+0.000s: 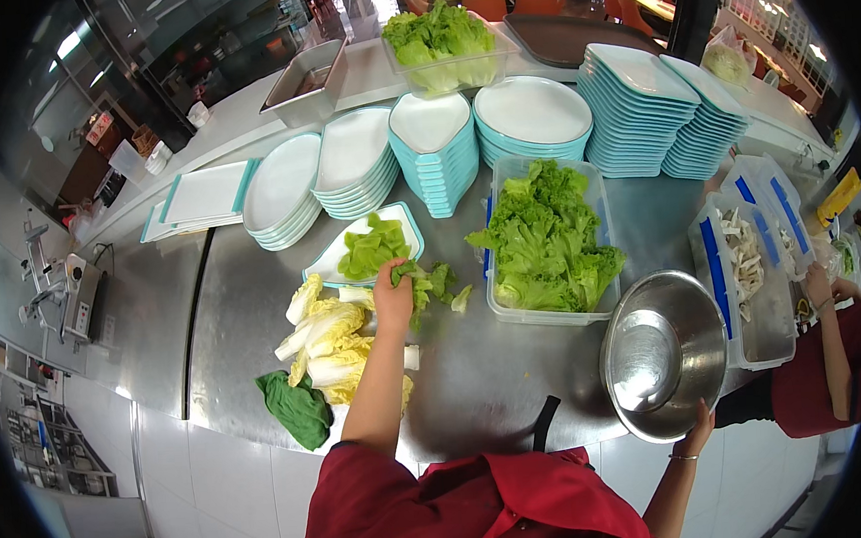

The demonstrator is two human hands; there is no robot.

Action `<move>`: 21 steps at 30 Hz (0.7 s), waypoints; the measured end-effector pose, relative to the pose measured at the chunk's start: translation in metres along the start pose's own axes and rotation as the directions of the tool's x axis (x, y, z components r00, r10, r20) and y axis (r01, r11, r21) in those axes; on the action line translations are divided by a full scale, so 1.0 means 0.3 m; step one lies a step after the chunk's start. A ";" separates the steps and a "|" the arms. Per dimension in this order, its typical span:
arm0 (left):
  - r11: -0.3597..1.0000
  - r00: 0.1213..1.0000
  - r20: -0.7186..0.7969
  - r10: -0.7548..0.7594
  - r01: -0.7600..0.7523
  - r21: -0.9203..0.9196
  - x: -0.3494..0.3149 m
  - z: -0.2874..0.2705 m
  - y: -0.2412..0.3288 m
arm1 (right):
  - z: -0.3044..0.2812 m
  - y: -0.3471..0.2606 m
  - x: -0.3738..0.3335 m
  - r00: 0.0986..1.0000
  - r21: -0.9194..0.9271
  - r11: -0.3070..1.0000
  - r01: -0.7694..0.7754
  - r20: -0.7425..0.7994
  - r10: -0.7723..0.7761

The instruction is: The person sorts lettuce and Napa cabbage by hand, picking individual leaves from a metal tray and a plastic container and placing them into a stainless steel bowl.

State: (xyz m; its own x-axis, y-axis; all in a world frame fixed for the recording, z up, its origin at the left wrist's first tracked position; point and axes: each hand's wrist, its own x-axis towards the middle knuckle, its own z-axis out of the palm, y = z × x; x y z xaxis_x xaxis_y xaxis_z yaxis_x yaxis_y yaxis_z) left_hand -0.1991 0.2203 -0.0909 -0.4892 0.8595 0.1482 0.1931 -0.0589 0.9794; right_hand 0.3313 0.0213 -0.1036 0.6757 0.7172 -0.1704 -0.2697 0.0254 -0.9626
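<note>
My left hand (392, 287) is closed on some green lettuce leaves (429, 281), just above the steel table. Right beside it stands a white, blue-rimmed plate (406, 223) with a small heap of cut green leaves (374, 248) on it. Below the plate, yellow-white napa cabbage pieces (331, 339) lie piled, partly hidden by my left forearm. At the near right, my right hand (695, 434) grips the rim of a shiny steel bowl (653, 354). The bowl is tilted and nothing shows inside it. A clear tub (552, 314) full of leafy lettuce (552, 237) sits between my hands.
Stacked blue-edged plates (433, 155) line the back, below a shelf holding a metal pan (306, 79) and a lettuce bin (448, 66). A green cloth (294, 409) lies by the near edge. At right, a co-worker's hand (819, 285) is beside tubs (774, 332) of pale slices.
</note>
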 end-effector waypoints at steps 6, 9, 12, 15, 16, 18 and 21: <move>0.840 0.964 0.205 0.167 -0.248 0.483 -0.003 0.099 -0.050 | -0.003 -0.001 0.008 0.999 -0.026 0.999 -0.030 -0.019 0.030; 0.598 0.879 0.268 0.393 -0.466 0.652 -0.066 0.208 -0.063 | 0.003 -0.003 0.006 0.999 -0.022 0.999 -0.026 -0.035 0.025; 0.475 0.870 0.367 0.330 -0.488 0.732 -0.124 0.243 0.007 | -0.002 -0.002 0.001 0.999 -0.016 1.000 -0.017 -0.034 0.016; 0.566 0.863 0.429 0.269 -0.501 0.654 -0.112 0.233 -0.016 | 0.021 -0.023 -0.014 0.999 -0.023 0.999 -0.023 -0.024 0.023; 0.592 0.863 0.439 0.251 -0.495 0.636 -0.096 0.229 -0.037 | 0.014 -0.021 -0.011 0.999 -0.030 0.999 -0.032 -0.017 0.031; 0.716 0.901 0.352 0.254 -0.420 0.558 -0.072 0.210 -0.077 | 0.011 -0.019 -0.011 0.999 -0.034 0.999 -0.037 -0.012 0.037; 0.909 0.963 0.106 0.249 -0.270 0.317 -0.008 0.168 -0.020 | 0.034 -0.032 -0.021 0.999 -0.015 1.000 -0.019 -0.032 0.018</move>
State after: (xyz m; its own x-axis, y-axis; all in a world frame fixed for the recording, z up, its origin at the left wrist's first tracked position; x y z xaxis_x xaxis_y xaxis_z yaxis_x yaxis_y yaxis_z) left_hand -0.1563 0.2440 -0.1041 -0.3328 0.8668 0.3715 0.5768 -0.1246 0.8073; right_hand 0.3227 0.0236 -0.0911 0.6924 0.6949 -0.1944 -0.2718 0.0015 -0.9624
